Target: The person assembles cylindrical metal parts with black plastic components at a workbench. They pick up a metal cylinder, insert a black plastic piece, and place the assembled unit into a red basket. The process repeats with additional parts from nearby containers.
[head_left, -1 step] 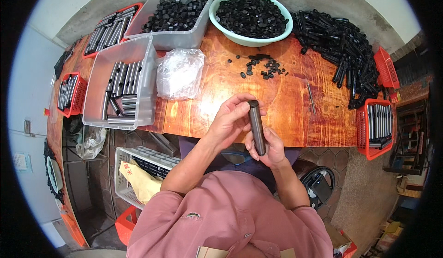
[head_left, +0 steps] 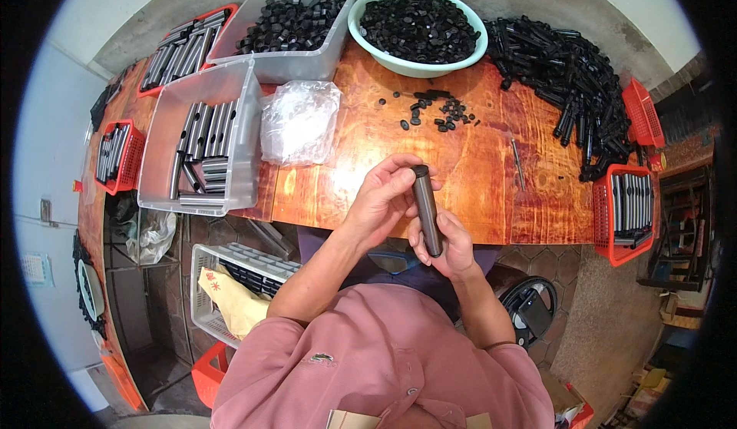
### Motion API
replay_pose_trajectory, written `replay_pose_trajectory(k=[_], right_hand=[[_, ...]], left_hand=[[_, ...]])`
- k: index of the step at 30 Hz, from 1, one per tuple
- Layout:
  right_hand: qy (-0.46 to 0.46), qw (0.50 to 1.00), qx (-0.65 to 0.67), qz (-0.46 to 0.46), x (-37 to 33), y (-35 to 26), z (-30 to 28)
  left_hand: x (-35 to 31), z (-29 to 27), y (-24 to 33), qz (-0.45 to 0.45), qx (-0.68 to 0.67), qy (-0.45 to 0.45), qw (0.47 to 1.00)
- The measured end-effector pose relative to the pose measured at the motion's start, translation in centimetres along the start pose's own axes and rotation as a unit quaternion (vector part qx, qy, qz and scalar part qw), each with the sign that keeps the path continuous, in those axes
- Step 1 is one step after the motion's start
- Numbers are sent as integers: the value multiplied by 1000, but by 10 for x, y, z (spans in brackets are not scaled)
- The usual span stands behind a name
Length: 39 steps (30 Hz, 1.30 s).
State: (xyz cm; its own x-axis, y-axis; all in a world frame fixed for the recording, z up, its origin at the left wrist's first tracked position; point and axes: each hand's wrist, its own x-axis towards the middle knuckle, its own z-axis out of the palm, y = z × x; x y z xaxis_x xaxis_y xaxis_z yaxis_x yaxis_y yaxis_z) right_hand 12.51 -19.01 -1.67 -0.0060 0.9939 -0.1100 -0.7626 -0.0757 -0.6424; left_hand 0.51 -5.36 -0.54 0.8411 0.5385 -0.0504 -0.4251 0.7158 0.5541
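A dark grey metal tube [head_left: 427, 214] with a black cap on its upper end is held upright-slanted near the table's front edge. My left hand [head_left: 384, 198] pinches it near the capped end, thumb in front and fingers behind. Around the lower end is my right hand [head_left: 449, 246], its thumb along the side. Beyond the hands, loose small black plugs [head_left: 453, 114] lie scattered on the wooden table [head_left: 361, 137]. A thin metal rod [head_left: 518, 164] rests to their right.
At the back stand a clear bin of black caps [head_left: 292, 26] and a pale green basin [head_left: 418, 66]. Black tubular parts [head_left: 553, 68] are heaped back right. A clear bin [head_left: 249, 152] of tubes and a plastic bag [head_left: 301, 125] lie left; a red basket [head_left: 626, 252] of tubes sits right.
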Motion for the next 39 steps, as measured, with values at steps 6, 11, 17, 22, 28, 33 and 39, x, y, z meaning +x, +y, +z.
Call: replay_pose_trajectory(k=[6,11,17,22,28,33,39], right_hand=[[20,999,-34,-11,-1,5,-9],[-50,992,116,10,-4,8,-12],[-85,979,181,38,-3,13,-13],[-55,984,157,60,-3,17,-15],[-34,984,163,63,-1,19,-13],[-60,980,179,70,-3,21,-17],[-59,976,190,88,-4,16,-13]], left_hand=[[-1,5,2,7,-22,26,999],[-1,7,0,26,28,32,999],[1,5,-2,33,40,40,998],[2,2,-4,36,47,43,997],[1,5,0,42,49,73,995],[-2,8,1,42,48,46,997],[-1,0,-1,27,72,19,997]])
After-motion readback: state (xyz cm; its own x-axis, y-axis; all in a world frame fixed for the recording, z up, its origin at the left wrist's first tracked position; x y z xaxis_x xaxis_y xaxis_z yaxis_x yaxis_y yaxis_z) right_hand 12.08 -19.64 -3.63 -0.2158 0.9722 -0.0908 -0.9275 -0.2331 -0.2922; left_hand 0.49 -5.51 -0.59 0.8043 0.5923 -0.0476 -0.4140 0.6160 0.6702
